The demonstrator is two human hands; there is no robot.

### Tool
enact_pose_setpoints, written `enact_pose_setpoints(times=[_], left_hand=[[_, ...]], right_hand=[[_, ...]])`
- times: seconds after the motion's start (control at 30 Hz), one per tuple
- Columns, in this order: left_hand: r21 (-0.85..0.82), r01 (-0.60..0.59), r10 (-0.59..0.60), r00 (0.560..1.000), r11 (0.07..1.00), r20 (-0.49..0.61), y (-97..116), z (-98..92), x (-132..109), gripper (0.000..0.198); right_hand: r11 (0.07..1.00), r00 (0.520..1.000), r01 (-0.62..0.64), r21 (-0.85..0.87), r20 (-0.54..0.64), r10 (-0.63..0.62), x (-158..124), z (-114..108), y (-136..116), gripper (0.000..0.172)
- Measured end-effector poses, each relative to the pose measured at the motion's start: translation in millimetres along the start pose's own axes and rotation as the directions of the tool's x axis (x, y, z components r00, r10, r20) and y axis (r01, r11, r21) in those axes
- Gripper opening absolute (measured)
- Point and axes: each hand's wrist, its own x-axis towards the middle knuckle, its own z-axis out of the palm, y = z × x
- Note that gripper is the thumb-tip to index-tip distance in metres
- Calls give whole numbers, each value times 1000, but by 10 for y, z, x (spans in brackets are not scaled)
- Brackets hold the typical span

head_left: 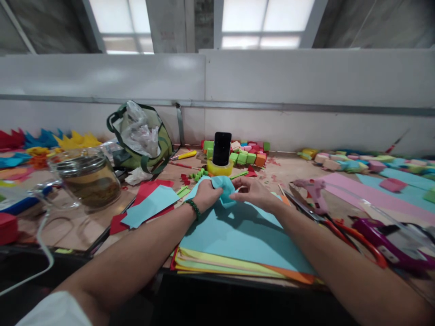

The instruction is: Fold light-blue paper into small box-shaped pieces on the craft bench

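Pinched in my left hand (206,195) is a piece of light blue paper (224,189), bent into a small rounded, folded form. My right hand (253,194) meets its right edge with thumb and curled fingers closed on it; part of the grip is hidden. Both hands are just above a stack of coloured paper sheets (238,240), whose top sheet is light blue. Left of the stack lie light blue paper pieces (149,206) over red paper (118,222). Thin green strips (183,192) lie near my left hand.
A phone (222,148) stands in a yellow tape roll (220,168). Coloured paper cubes (246,157) sit behind. At right are scissors (340,228), a pink glue gun (316,194) and a purple device (387,244). A glass teapot (90,181) and green bag (163,145) stand left.
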Motion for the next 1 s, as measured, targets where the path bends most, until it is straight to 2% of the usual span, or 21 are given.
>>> enact_pose_setpoints(times=[0.13, 0.27, 0.43, 0.5, 0.6, 0.9, 1.0], left_hand=[[-75, 25, -29, 999, 997, -44, 20, -20, 3, 3], [-121, 87, -88, 996, 989, -6, 28, -12, 2, 4], [-104, 116, -109, 991, 988, 72, 27, -12, 1, 4], [-84, 111, -102, 989, 990, 108, 28, -11, -7, 5], [-41, 93, -85, 982, 995, 170, 30, -7, -24, 7], [92, -39, 0, 921, 995, 388, 118, -42, -77, 9], [131, -59, 5, 924, 990, 382, 127, -46, -88, 16]], right_hand=[[992, 994, 113, -60, 16, -113, 24, 6, 96, 45], [975, 990, 139, -173, 13, -139, 34, -23, 132, 32], [993, 970, 105, -53, 224, -90, 25, -200, 68, 35], [990, 961, 124, -71, 257, -102, 42, -256, 82, 36], [974, 962, 157, -165, 249, -113, 73, -267, 138, 31], [970, 981, 75, -233, 191, -30, 64, -190, 209, 16], [972, 986, 58, -228, 167, -19, 70, -182, 220, 14]])
